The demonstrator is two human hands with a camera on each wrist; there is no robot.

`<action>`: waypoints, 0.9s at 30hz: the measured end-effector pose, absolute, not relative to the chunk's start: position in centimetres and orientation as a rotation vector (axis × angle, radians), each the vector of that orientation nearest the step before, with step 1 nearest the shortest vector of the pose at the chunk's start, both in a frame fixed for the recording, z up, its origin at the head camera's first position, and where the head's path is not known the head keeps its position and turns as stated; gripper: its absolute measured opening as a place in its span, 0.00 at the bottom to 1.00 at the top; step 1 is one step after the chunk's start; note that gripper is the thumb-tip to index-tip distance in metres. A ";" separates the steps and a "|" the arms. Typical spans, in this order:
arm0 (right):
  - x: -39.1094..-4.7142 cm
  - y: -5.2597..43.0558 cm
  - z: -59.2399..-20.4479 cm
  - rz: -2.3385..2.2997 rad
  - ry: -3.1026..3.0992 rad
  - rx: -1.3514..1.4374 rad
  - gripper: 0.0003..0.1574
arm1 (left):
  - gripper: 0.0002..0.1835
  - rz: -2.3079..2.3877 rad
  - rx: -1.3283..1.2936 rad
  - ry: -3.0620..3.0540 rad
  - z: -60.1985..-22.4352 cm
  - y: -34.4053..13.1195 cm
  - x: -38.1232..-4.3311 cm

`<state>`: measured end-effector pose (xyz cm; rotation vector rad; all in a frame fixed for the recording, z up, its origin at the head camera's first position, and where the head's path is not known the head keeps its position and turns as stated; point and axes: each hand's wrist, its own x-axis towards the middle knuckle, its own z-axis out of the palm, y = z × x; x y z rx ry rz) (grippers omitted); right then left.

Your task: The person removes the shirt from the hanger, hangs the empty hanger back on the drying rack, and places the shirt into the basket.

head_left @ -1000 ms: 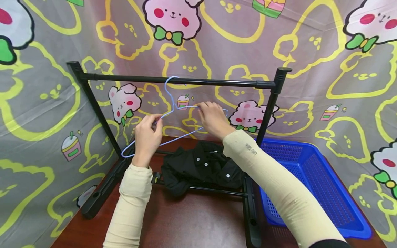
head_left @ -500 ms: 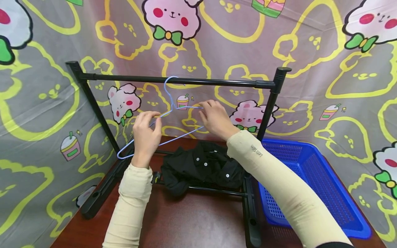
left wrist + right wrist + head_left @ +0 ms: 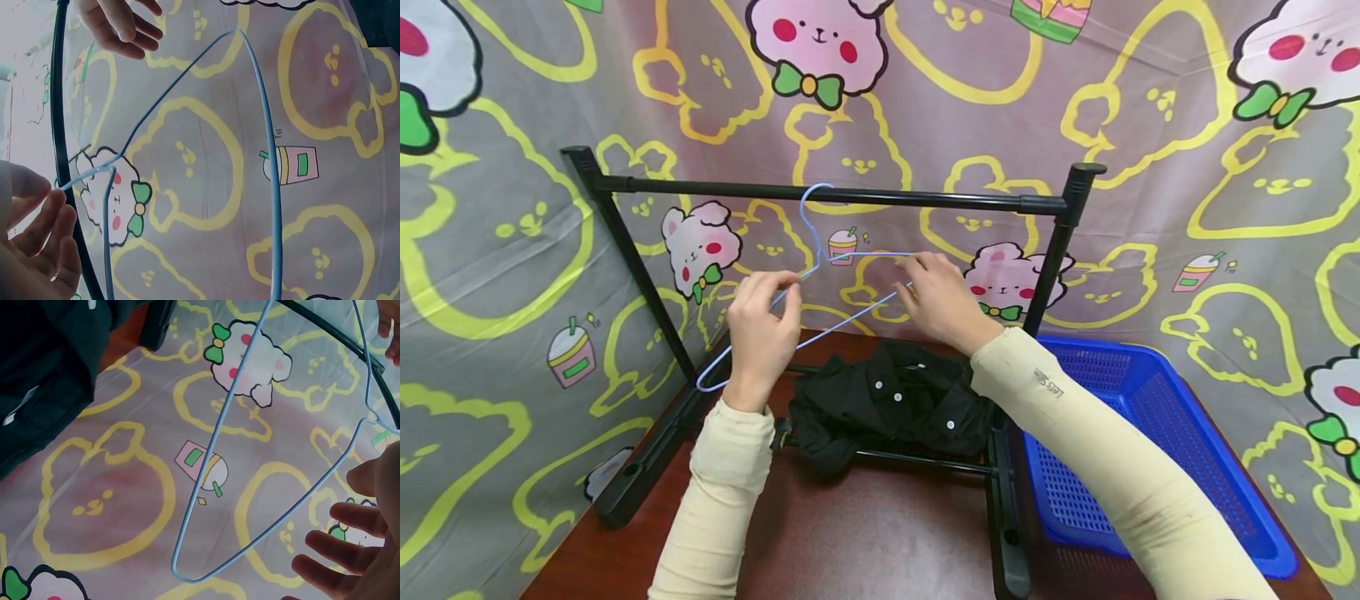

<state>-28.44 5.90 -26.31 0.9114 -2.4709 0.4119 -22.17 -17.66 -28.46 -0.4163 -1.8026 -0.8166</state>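
Observation:
A light blue wire hanger (image 3: pixel 850 318) hangs by its hook over the black rail (image 3: pixel 940 199) of a clothes rack. My left hand (image 3: pixel 763 333) is at the hanger's left shoulder, thumb and forefinger near each other; in the left wrist view its fingertips overlap the hook. My right hand (image 3: pixel 945 300) is beside the right shoulder and covers that end in the head view. The right wrist view shows its fingers (image 3: pixel 350 550) spread, apart from the wire. Below the hanger lies a crumpled black button-up garment (image 3: pixel 850 408) with white buttons.
At the right a blue perforated plastic basket (image 3: pixel 1165 483) stands on the brown table (image 3: pixel 880 542). The rack's black feet (image 3: pixel 1011 533) rest on the tabletop. Behind everything hangs a grey curtain (image 3: pixel 917 50) with cartoon prints.
My right hand has moved a little right along the hanger, and its right end no longer shows past the hand. The left hand has shifted slightly right. The hanger has swung a little.

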 end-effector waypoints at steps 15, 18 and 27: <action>-27.4 9.3 -29.4 0.291 -2.507 1.002 0.20 | 0.06 -0.658 -0.658 -1.952 -30.4 -15.3 -21.5; -27.2 9.9 -30.0 0.279 -2.572 1.006 0.20 | 0.05 -0.635 -0.696 -2.014 -31.1 -14.8 -21.4; -26.9 11.4 -32.1 0.210 -2.737 1.026 0.18 | 0.04 -0.589 -0.758 -2.274 -33.2 -13.7 -21.7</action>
